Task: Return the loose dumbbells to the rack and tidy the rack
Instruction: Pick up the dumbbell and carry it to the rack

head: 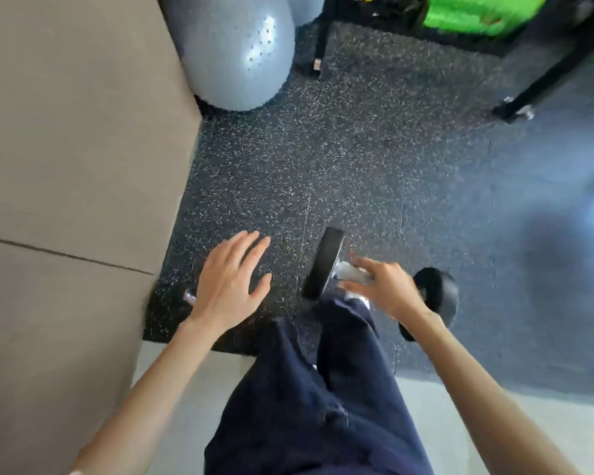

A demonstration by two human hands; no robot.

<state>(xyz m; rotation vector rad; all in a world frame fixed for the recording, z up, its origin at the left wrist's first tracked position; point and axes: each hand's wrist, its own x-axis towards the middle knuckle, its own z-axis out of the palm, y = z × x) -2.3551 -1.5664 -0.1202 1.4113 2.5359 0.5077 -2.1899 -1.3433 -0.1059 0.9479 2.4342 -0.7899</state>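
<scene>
Dumbbell (324,262): black, lying on the speckled rubber floor (357,149), just ahead of the person's dark trousers (306,406)
Right grip (388,289): fingers and thumb either side of the dumbbell's handle (348,270); blurred, cannot tell if clamped
Left grip (227,282): apart, fingers spread, holding nothing, above the floor
Exercise ball (234,49): grey, against the wall (66,132)

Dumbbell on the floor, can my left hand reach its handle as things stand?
Probably not cleanly: the right hand straddles the handle, and the black end of the dumbbell stands between it and the left hand.
</scene>
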